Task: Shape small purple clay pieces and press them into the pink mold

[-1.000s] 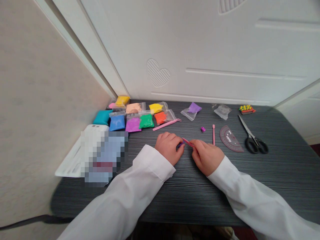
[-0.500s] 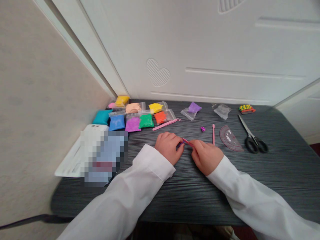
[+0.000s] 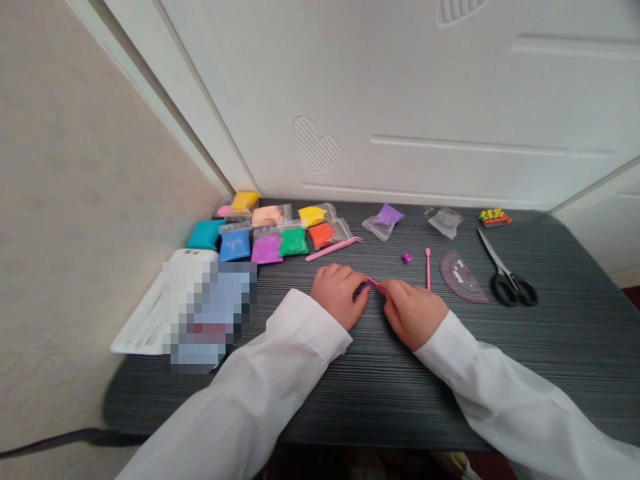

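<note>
My left hand rests on the table with its fingers curled around a small piece of purple clay, mostly hidden under them. Opposite it, my right hand pinches a slim pink modelling tool, whose tip meets the purple clay beside my left fingertips. A small magenta clay piece lies just beyond my hands. A second pink modelling tool lies past my right hand, and pink tweezers lie past my left.
Several bags of coloured clay sit at the back left, near a white case. Farther right are a bag with purple clay, a crumpled clear bag, a protractor, black-handled scissors and a small yellow-topped clay model.
The tip of the pink tool has shifted slightly against the purple clay. Both hands stay nearly where they were, and the things on the table have not moved.
</note>
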The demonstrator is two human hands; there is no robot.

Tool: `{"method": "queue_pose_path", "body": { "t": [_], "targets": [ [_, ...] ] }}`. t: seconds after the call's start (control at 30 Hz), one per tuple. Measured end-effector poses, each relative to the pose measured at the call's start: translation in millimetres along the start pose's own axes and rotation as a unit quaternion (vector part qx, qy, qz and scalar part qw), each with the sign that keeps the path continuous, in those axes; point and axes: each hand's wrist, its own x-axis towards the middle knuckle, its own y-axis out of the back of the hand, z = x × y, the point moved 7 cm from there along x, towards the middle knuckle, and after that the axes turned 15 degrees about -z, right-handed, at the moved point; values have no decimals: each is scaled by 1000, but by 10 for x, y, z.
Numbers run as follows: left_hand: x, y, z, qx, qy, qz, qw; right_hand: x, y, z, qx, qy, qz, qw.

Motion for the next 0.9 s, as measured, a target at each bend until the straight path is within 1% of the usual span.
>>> {"method": "queue_pose_path", "body": {
  "t": [0.37,0.5,0.7,0.9],
  "targets": [
    [1,-6,12,3,-6,-3,1000,28,-17,-32,-18,-9,-9,1000],
    [4,-1,8,3,-4,0,1000,12,7,-41,-15,-5,-10,1000],
    [0,-3,7,5,-4,0,1000,-3,59,-50,-7,1,-35,999],
    [-2,-2,4,11,-3,-2,1000,-9,77,-49,-2,0,-38,999]
  ]
}}
